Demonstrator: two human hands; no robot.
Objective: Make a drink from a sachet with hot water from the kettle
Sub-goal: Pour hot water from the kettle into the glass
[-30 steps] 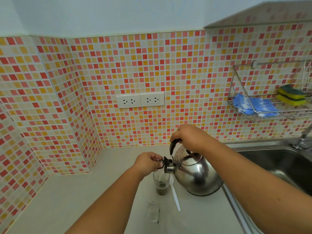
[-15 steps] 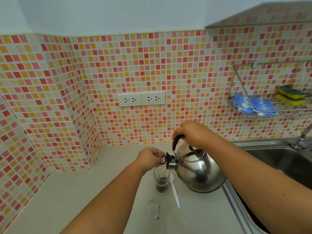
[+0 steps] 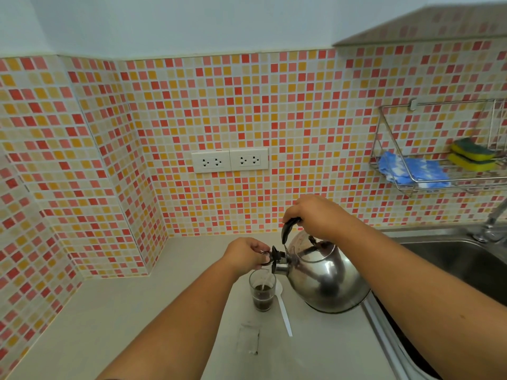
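Two hands tip one kettle (image 3: 326, 281) – water enters one glass (image 3: 262, 293)

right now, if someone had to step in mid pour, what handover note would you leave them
Right hand: gripping the kettle handle, kettle tilted toward the glass.
Left hand: holding the spout cap open.
Glass stands on the counter under the spout, dark liquid in its lower part, a thin stream falling in.
White spoon lies beside the glass; emptied sachet lies in front of it.
Done: powder in, pour started.
Left: finish filling, set the kettle down, stir.
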